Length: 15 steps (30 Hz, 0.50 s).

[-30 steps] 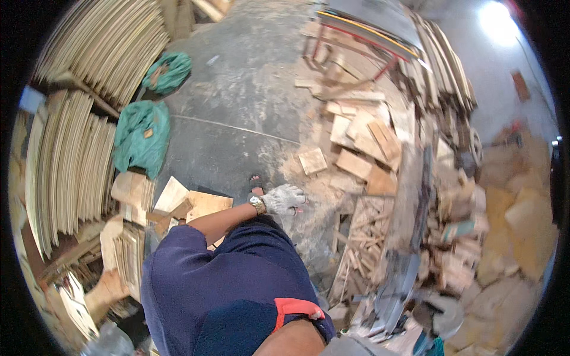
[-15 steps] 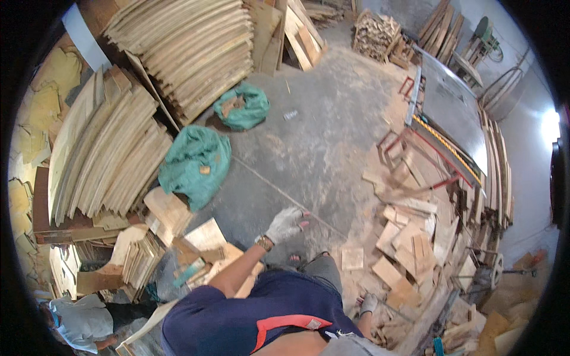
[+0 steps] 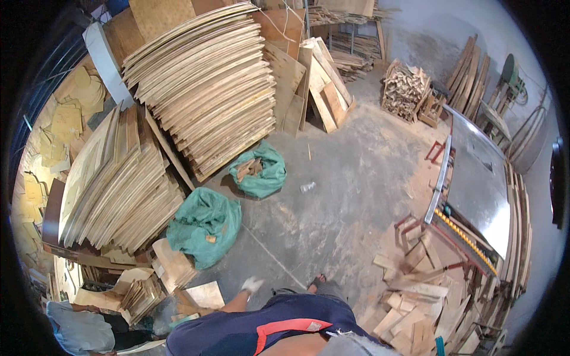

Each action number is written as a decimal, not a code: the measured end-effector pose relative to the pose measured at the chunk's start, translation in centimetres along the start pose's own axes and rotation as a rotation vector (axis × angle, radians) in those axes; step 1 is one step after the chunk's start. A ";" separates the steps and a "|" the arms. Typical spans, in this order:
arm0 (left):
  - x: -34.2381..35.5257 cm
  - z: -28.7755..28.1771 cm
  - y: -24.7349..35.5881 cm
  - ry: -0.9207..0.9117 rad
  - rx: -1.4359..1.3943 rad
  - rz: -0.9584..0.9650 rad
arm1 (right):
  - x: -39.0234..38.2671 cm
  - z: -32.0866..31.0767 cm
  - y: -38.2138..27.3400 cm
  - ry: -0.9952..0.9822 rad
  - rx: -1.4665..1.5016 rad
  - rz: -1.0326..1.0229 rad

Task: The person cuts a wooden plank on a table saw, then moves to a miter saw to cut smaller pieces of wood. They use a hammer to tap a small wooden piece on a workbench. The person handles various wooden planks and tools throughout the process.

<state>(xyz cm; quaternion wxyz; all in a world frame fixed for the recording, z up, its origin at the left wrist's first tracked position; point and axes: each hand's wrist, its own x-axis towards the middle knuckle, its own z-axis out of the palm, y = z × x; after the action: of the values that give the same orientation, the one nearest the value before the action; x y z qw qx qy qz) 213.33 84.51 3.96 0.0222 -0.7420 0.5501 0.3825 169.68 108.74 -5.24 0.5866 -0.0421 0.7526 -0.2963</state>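
White-gloved left hand [image 3: 252, 285]: blurred; I cannot tell whether it grips.
Right hand: outside my view.
Pale flat wooden board [image 3: 205, 294]: near, left of the gloved hand.
Crumpled green fabric sack [image 3: 206, 226]: ahead-left of that hand.

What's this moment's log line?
white-gloved left hand: grip unclear; right hand: out of view; nearby: pale rectangular wooden board, crumpled green sack

Left of the metal-topped table [image 3: 475, 178], bright with glare, spreads dusty grey floor [image 3: 350, 184]; to its right, a pale wall [image 3: 539, 178].
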 end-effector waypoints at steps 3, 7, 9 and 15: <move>0.4 1.1 -3.5 -0.153 0.303 0.067 | 4.5 -2.6 -9.8 0.001 -0.006 -0.089; 1.0 3.6 -1.5 -0.144 0.088 -0.242 | 10.3 -8.0 -21.8 0.043 0.032 -0.196; 3.0 4.0 2.2 -0.209 -0.095 -0.348 | 13.8 -9.6 -28.3 0.062 -0.061 -0.259; 14.0 2.0 15.8 -0.346 -0.140 -0.293 | 23.0 -9.7 -45.5 0.106 -0.088 -0.321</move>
<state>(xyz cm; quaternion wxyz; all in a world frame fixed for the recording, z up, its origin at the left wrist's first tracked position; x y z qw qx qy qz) 200.56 67.96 0.37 0.1199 -0.7370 0.3965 0.5341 140.84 65.77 -1.09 0.4888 -0.1717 0.7782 -0.3550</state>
